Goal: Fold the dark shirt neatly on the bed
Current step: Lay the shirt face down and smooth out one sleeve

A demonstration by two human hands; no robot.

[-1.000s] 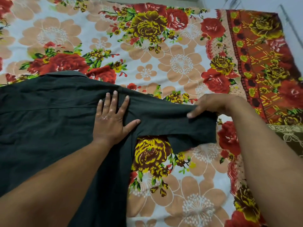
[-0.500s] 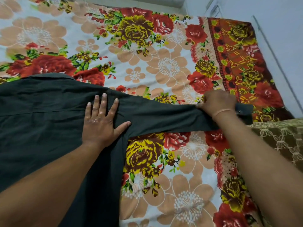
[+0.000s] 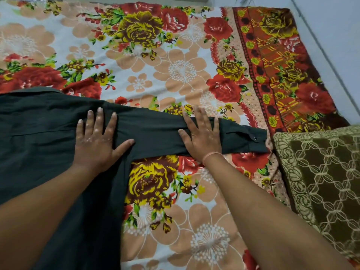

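We count one dark shirt (image 3: 39,137), one extended sleeve (image 3: 155,133), two hands, one floral bedsheet (image 3: 155,61) and one olive patterned cushion (image 3: 321,172).

Working from 9 o'clock toward 3 o'clock: the dark shirt lies flat on the bedsheet and fills the frame from 9 o'clock down to 7 o'clock. Its collar edge sits at 10 o'clock.

Our left hand (image 3: 95,145) rests palm-down on the shirt near the shoulder seam. All five fingers are spread and flat; it grips nothing.

The sleeve runs from the shoulder toward 3 o'clock, lying straight on the bedsheet.

Our right hand (image 3: 202,137) rests palm-down on the sleeve, fingers extended and apart, pressing the cloth without pinching it. One thin band (image 3: 211,155) circles that wrist.

The cuff (image 3: 251,140) lies beyond the right hand and carries one visible button (image 3: 255,138).

The cushion sits at 4 o'clock, just beside the cuff.
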